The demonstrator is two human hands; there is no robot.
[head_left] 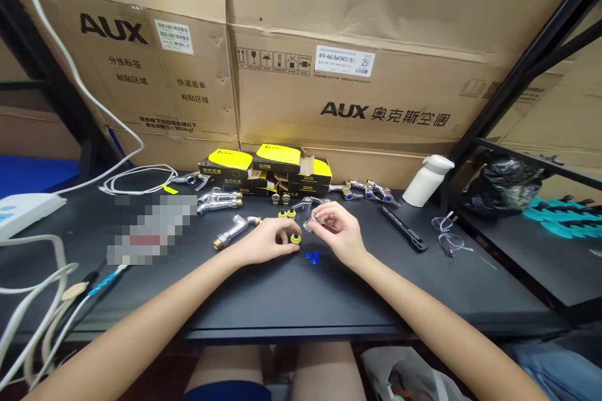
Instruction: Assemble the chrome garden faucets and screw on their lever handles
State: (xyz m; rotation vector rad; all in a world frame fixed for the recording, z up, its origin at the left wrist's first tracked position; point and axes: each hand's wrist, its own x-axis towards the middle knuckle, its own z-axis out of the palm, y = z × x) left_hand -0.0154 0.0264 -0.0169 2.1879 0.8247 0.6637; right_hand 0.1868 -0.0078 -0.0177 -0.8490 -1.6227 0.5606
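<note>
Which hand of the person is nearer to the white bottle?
Right. The right hand, holding a shiny part, is in front of the white bottle and to its left; the left hand is farther left, by a small yellow-and-black part.

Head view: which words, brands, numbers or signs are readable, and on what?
"AUX": left cardboard panel
"分拣标签 粘贴区域": left panel
"快递面单 粘贴区域": left panel
"300kgf": left panel's bottom line, otherwise blurred
"AUX 奥克斯空调": right cardboard panel
"KFR-46G/BpR3AES1(B1)": white label, right panel
"25": same label
Icons (up arrows, glass, umbrella): right panel
Too small or blurred: barcode label, yellow-and-black boxes
</note>
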